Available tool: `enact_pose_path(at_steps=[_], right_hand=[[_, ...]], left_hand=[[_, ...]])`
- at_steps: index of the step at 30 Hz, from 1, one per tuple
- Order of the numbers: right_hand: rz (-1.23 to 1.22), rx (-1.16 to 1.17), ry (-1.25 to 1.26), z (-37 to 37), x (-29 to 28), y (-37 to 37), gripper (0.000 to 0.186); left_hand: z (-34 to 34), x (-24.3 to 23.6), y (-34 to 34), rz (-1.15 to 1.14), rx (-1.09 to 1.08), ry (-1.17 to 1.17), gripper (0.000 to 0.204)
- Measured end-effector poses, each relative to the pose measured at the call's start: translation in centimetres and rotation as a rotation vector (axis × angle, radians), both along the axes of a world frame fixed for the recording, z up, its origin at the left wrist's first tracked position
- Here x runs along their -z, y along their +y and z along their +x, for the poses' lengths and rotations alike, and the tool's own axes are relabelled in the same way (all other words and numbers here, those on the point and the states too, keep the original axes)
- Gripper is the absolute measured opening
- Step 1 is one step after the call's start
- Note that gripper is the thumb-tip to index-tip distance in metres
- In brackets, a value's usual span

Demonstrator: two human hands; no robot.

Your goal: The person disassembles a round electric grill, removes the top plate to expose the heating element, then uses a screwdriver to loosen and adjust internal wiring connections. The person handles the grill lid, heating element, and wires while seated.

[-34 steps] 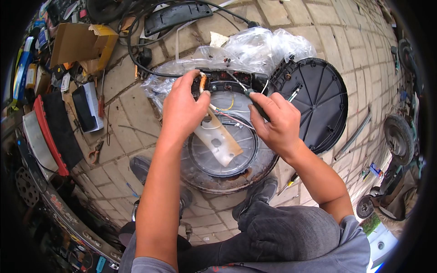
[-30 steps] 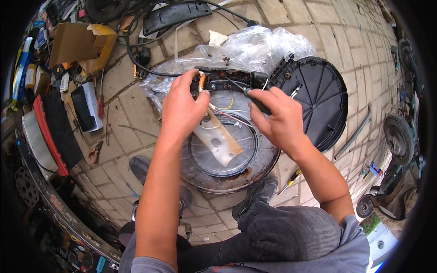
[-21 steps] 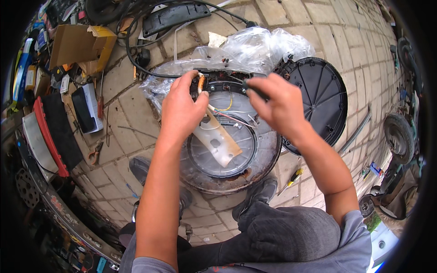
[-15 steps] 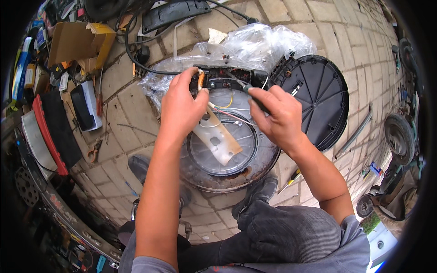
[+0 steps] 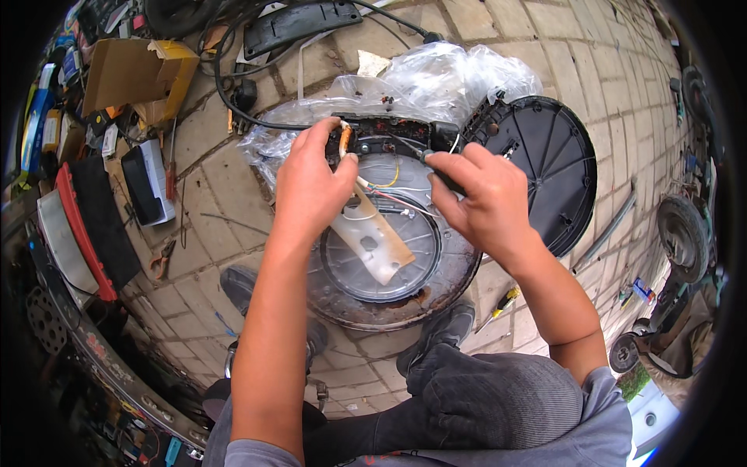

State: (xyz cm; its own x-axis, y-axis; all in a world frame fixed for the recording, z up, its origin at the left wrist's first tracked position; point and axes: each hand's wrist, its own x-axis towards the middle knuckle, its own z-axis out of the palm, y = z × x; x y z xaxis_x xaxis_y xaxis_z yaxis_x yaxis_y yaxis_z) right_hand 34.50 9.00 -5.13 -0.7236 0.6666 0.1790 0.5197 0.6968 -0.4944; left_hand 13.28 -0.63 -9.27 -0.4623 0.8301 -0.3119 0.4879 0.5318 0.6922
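Note:
My left hand [image 5: 315,179] rests at the far rim of a round, rust-stained appliance body [image 5: 459,272], fingers and thumb closed around a white wire with an orange-brown section [image 5: 345,138]. In my right hand [image 5: 492,198] is a dark-handled screwdriver [image 5: 410,147], its shaft pointing left toward the dirty black housing [image 5: 389,127] along that rim. The exact spot its tip touches is hard to make out. Thin coloured wires [image 5: 389,192] run between my hands. Beneath them a pale, stained plate with holes [image 5: 372,245] lies across the body's clear round centre.
A ribbed black round cover [image 5: 554,175] lies to the right, and crumpled clear plastic [image 5: 443,70] behind. A yellow-handled screwdriver [image 5: 504,303] is near my shoe [image 5: 443,335]. Leftward are pliers [image 5: 163,258], a cardboard box [image 5: 132,78] and assorted parts. A black cable [image 5: 220,78] curves behind.
My right hand has shifted slightly right and toward me with the screwdriver, whose shaft now lies flatter. The left hand keeps its hold almost in place.

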Motion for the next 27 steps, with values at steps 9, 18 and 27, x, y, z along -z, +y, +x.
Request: enact_pose_path(at_steps=[9,18,27], right_hand=[[0.063,0.036,-0.106,0.1,0.2,1.3,0.018],[-0.102,0.06,0.014,1.5,0.8,0.8,0.023],[-0.035,0.111,0.064,2.1,0.3,-0.1,0.024]], left_hand=[[0.0,-0.1,0.0,-0.015,0.01,0.0,0.051],[0.1,-0.4,0.2,-0.03,-0.01,-0.019,0.053],[0.0,-0.4,0.0,-0.03,-0.008,-0.001,0.054]])
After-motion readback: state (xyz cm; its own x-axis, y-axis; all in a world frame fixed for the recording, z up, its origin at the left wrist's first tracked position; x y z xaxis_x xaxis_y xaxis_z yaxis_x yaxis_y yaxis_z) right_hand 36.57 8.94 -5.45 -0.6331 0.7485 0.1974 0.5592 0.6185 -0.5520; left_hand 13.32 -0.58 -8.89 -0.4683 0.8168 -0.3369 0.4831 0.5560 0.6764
